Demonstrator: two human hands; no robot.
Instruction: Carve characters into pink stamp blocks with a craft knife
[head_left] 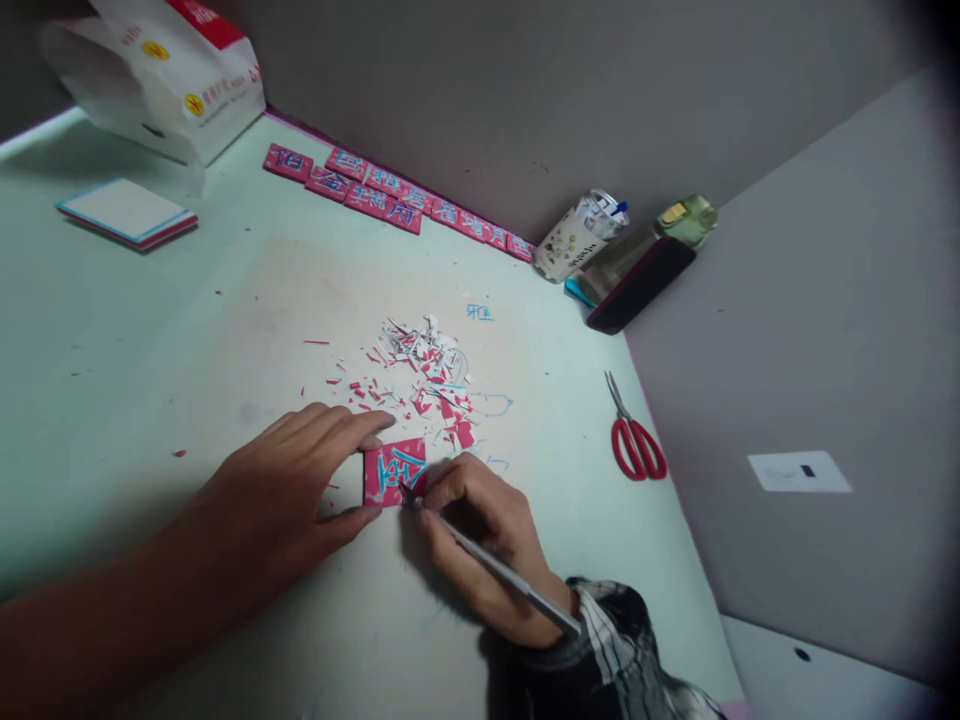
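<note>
A small pink-red square tile (385, 494) bearing a character in blue lines lies flat on the work surface. My left hand (304, 470) holds its left side, with the thumb at the near corner and the fingers at the far corner. In my right hand (487, 545) is a slim metal craft knife (517, 580), pinched like a pen, its tip on the tile's right part. That hand covers the tile's right edge. Just beyond both hands lies a loose heap of red and white shavings (431, 365), with smaller bits scattered to its left.
Cut red tiles with characters (367, 195) line the table's back edge. Red-handled scissors (636, 448) lie at right. Behind them are a dark phone-like slab (645, 285), a green-lidded bottle (686, 222) and a jar (574, 240). A card stack (127, 212) and paper bag (172, 85) occupy the left.
</note>
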